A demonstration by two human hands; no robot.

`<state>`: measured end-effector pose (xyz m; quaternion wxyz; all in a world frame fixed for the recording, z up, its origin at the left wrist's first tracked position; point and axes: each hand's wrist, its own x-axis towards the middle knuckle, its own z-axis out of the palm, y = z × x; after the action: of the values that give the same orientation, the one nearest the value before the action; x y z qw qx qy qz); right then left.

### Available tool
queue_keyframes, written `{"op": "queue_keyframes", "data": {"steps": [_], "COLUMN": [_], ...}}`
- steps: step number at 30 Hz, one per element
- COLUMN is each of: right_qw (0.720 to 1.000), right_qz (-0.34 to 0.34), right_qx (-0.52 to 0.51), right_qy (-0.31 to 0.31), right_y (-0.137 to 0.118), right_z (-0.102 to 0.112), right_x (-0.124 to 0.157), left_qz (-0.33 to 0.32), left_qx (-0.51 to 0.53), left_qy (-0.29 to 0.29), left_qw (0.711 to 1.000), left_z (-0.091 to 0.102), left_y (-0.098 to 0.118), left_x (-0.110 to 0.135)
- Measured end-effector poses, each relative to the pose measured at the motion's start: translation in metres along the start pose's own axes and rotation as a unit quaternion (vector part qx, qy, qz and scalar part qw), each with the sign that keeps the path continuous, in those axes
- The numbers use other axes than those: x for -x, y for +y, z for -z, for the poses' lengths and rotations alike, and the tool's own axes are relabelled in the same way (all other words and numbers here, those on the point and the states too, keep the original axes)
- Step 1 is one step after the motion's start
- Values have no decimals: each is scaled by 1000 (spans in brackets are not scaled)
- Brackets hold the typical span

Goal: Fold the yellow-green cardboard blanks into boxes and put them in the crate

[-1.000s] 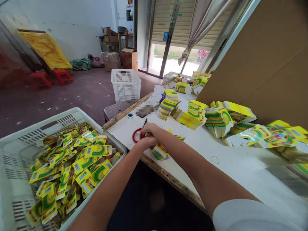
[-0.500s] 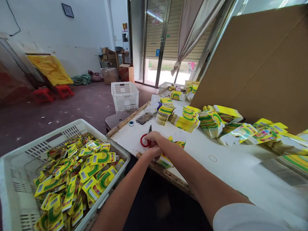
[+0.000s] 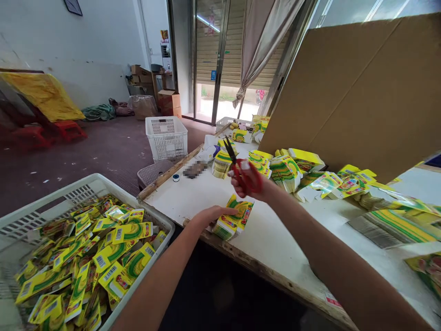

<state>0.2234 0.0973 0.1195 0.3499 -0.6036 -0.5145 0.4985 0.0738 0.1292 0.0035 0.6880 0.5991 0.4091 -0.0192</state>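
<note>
My right hand (image 3: 246, 179) is closed round the red handles of a pair of scissors (image 3: 230, 149), raised over the table with the dark blades pointing up and away. The blades look slightly apart. My left hand (image 3: 212, 215) grips a yellow and green printed carton (image 3: 237, 216) at the near edge of the white table (image 3: 272, 239); whether it is one carton or a small stack I cannot tell. Its fingers lie over the top of the carton, the thumb side partly hidden.
At my left stands a white plastic crate (image 3: 99, 184) full of flat yellow cartons (image 3: 120, 255). Bundled cartons (image 3: 285, 172) line the table's back, before a large cardboard sheet (image 3: 358, 92). A small round spool (image 3: 176, 178) lies near the left edge. Another white crate (image 3: 167, 138) stands beyond.
My right hand has lifted the scissors up and to the right, away from my left hand. The left hand stays at the carton. The view has turned a little to the right.
</note>
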Motion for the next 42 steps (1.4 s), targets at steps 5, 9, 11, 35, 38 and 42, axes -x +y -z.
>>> {"op": "queue_keyframes", "data": {"steps": [5, 9, 11, 35, 38, 42], "right_qw": [979, 956, 947, 913, 921, 936], "right_qz": [-46, -123, -157, -164, -166, -184], "right_qx": [-136, -159, -177, -239, -227, -188], "right_qy": [-148, -214, -220, -286, -270, -235], "right_y": [59, 102, 111, 138, 130, 115], "right_z": [43, 49, 51, 53, 46, 44], "right_x": [74, 107, 113, 76, 71, 72], "left_qz": [31, 41, 46, 51, 52, 60], "left_qx": [22, 35, 40, 35, 28, 16], "left_qy": [-18, -38, -42, -61, -60, -58], "left_qw": [999, 998, 997, 996, 996, 996], "left_z": [11, 15, 15, 15, 15, 15], "left_y": [4, 9, 10, 19, 19, 20], "left_x": [-7, -6, -5, 4, 2, -1]}}
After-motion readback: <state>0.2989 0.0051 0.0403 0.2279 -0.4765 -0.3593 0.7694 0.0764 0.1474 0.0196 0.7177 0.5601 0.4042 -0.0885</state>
